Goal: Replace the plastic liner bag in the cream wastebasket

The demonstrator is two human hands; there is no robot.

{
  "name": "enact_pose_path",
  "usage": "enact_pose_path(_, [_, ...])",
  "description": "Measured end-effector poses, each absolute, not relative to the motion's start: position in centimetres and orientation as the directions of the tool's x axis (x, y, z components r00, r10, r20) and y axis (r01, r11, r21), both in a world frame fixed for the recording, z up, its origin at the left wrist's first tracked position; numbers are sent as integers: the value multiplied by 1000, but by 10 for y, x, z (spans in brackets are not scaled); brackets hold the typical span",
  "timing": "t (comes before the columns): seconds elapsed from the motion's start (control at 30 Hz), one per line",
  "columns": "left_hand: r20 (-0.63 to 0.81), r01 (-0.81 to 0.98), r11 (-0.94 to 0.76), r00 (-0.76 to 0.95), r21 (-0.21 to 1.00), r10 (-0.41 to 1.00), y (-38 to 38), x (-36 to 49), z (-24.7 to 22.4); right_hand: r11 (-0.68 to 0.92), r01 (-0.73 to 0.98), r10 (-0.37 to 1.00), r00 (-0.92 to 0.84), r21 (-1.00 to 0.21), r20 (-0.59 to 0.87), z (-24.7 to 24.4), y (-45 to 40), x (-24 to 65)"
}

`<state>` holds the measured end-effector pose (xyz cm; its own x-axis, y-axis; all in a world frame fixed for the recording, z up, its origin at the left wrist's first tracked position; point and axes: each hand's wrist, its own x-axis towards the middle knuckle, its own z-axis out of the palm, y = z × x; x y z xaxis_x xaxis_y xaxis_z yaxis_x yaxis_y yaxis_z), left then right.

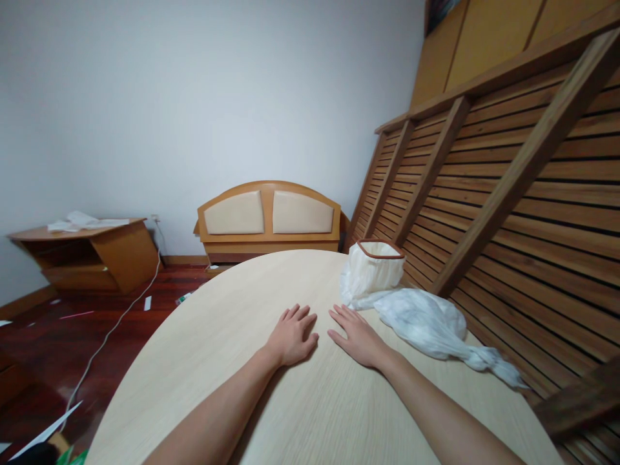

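Palm down on the pale round table [208, 323], my left hand [292, 334] lies with its fingers apart and nothing under them that I can see. My right hand [357, 336] rests likewise, flat and spread, a short way to the right. Just beyond the right hand stands a small bin [375, 274] with a brown rim, lined with a white plastic bag. Beside it, right of my right hand, lies a knotted white plastic bag [426, 321]; its contents are hidden. Neither hand grips anything.
A slatted wooden bed frame [484, 213] leans along the right side, close to the table edge. Behind the table stands a headboard [268, 237]. At left are a low wooden cabinet [116, 255] with white sheets on top and a white cable [113, 323] across the floor.
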<state>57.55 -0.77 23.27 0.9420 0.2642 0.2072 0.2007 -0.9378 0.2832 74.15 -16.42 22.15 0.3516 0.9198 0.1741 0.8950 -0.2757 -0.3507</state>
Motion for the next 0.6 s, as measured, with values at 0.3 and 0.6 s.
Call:
enact_pose_path(0.3, [201,209,-933,940,294,274,-7,574,234,-270,938,818,343,-218,461,231,-160,752])
enact_pose_path(0.6, [210,204,-927,938,314,277,-7,572,237,-549,794,463,550,-263,695,314,-155,835])
